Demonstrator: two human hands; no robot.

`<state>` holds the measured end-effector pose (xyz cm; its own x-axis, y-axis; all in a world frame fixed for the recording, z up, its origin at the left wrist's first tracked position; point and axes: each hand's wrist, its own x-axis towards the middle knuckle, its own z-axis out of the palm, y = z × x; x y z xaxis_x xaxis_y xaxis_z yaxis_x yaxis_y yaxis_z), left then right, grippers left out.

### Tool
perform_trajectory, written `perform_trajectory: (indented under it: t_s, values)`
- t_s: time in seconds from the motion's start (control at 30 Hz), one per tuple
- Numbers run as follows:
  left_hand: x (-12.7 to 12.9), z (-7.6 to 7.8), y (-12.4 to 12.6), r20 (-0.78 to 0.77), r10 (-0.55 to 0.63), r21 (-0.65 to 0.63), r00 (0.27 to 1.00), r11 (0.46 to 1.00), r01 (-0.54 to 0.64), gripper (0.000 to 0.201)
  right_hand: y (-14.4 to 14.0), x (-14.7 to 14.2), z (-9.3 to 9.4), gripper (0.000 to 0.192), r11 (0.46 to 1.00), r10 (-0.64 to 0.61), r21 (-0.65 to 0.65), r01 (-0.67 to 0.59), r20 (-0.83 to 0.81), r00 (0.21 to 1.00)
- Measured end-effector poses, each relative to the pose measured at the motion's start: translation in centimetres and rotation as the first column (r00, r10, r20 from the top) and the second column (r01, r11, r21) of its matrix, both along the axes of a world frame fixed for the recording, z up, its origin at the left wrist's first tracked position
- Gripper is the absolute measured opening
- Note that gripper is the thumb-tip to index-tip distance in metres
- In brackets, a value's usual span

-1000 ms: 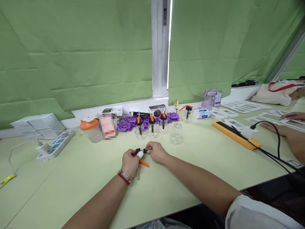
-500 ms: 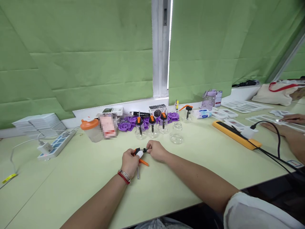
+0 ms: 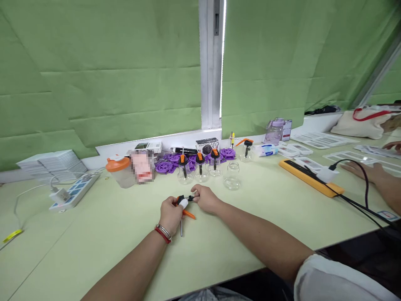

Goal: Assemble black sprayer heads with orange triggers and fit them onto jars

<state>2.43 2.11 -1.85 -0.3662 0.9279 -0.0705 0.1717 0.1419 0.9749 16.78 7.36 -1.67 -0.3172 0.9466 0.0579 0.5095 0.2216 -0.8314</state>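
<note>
Pinching and steadying, you grasp the black-and-orange top at twelve o'clock, left hand round its body, right hand nipping its narrow end at three. The orange lever points to four. It looks like fine fingertip work; next seems to call for a firm left hold. The topless jar stands apart at two.

Wide-open tabletop left of the left hand — plenty of passage there, glass bottles walling off straight ahead, yellow power strip barring the right.
</note>
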Motion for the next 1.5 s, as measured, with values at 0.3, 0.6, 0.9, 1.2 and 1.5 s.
perform_trajectory:
  t_s: [0.3, 0.6, 0.9, 1.2, 1.5]
  values:
    - [-0.15, -0.15, 0.12, 0.003, -0.007, 0.0, 1.0, 1.0, 0.007, 0.014, 0.06, -0.07, -0.34, 0.015, 0.999, -0.003, 0.033, 0.003, 0.021, 1.0]
    - [-0.34, -0.48, 0.18, 0.02, -0.013, 0.018, 1.0, 1.0, 0.013, 0.016, 0.0, -0.14, -0.23, 0.019, 1.0, -0.009, 0.027, 0.008, 0.018, 1.0]
    - [-0.42, -0.59, 0.36, 0.008, -0.013, 0.023, 1.0, 1.0, 0.013, 0.015, -0.11, -0.12, -0.1, 0.017, 1.0, -0.01, 0.03, 0.01, 0.021, 1.0]
    - [-0.35, -0.31, 0.22, 0.012, -0.006, 0.017, 1.0, 1.0, 0.006, 0.014, -0.16, -0.1, 0.04, 0.014, 0.999, -0.016, 0.035, 0.014, 0.055, 0.998]
    - [-0.4, -0.15, 0.33, 0.003, -0.008, 0.004, 1.0, 1.0, 0.008, 0.017, 0.12, -0.12, -0.43, 0.016, 0.999, -0.021, 0.051, 0.018, 0.063, 0.998]
